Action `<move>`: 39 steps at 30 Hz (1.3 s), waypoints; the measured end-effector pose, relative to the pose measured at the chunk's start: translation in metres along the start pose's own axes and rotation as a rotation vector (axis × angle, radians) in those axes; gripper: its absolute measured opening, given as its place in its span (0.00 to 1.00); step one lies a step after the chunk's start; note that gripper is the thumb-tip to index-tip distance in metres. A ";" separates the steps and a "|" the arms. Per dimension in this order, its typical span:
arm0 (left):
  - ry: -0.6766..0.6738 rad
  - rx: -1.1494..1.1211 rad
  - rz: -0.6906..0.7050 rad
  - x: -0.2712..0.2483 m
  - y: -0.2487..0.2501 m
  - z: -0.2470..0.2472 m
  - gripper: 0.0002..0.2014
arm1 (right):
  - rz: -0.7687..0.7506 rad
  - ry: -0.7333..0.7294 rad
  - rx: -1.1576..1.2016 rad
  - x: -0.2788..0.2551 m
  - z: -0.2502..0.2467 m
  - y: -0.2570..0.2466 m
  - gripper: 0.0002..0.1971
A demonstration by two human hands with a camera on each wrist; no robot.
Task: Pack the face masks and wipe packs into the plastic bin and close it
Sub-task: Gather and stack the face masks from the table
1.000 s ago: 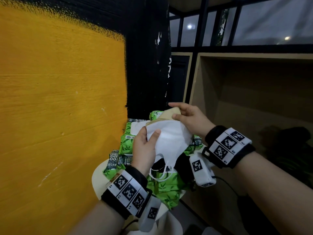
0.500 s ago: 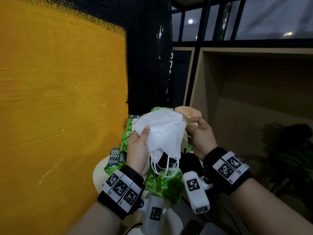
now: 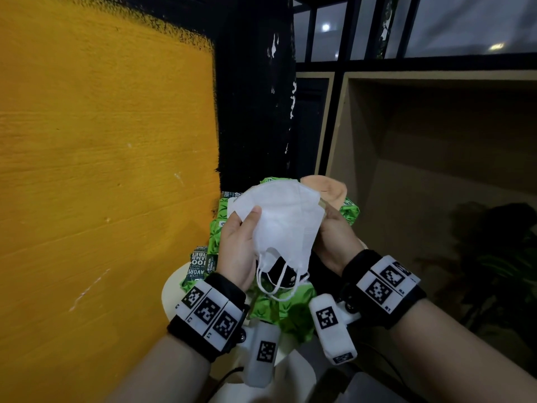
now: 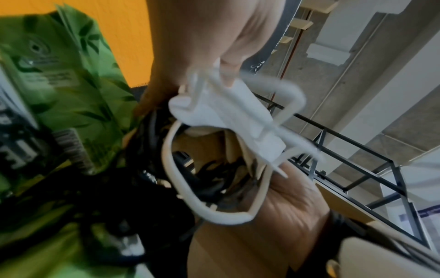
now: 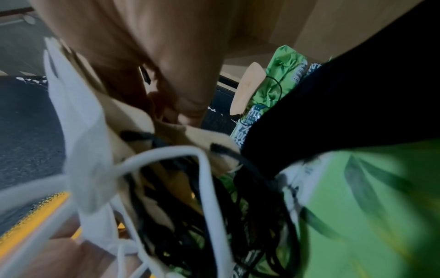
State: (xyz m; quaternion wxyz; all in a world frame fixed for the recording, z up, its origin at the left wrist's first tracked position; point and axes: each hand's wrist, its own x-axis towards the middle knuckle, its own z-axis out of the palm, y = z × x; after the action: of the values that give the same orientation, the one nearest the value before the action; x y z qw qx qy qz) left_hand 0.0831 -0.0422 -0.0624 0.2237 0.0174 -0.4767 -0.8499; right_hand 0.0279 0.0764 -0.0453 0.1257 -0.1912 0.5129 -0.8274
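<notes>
White folded face mask (image 3: 283, 222), loops dangling (both hands gripping)

A: Head view's dim; two small lamps glare through the window (image 3: 453, 27), and the shelf (image 3: 436, 146) sinks into shadow with a dark right corner.

B: Straight lines bow at the edges. Both wrist views smear with motion blur: the white mask (image 4: 228, 120) loops and green packs (image 5: 371, 206) are soft, the left one brighter
</notes>
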 end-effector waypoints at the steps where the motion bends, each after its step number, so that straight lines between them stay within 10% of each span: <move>1: 0.003 0.010 0.004 -0.001 0.000 0.000 0.12 | 0.014 -0.009 0.025 0.000 0.000 0.001 0.12; 10: 0.030 0.077 0.093 -0.005 -0.004 -0.012 0.09 | 0.115 -0.135 0.066 0.006 -0.015 0.007 0.15; 20: 0.112 0.274 0.090 -0.011 -0.013 -0.035 0.10 | -0.055 -0.050 -1.512 0.065 -0.013 -0.035 0.03; 23: 0.119 0.294 0.074 -0.011 -0.014 -0.037 0.16 | -0.026 -0.158 -1.883 0.080 0.000 -0.027 0.14; 32: 0.130 0.294 0.114 -0.004 -0.008 -0.050 0.15 | 0.188 -0.528 -1.847 0.106 0.013 0.009 0.26; 39: 0.142 0.286 0.134 0.002 -0.015 -0.058 0.09 | 0.041 -0.394 -1.714 0.102 0.011 0.006 0.19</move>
State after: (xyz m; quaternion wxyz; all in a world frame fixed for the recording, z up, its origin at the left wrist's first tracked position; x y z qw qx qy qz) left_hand 0.0900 -0.0830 -0.1055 0.3082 0.0772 -0.5758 -0.7534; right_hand -0.0586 0.0238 -0.0271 0.0399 -0.3500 0.9297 -0.1073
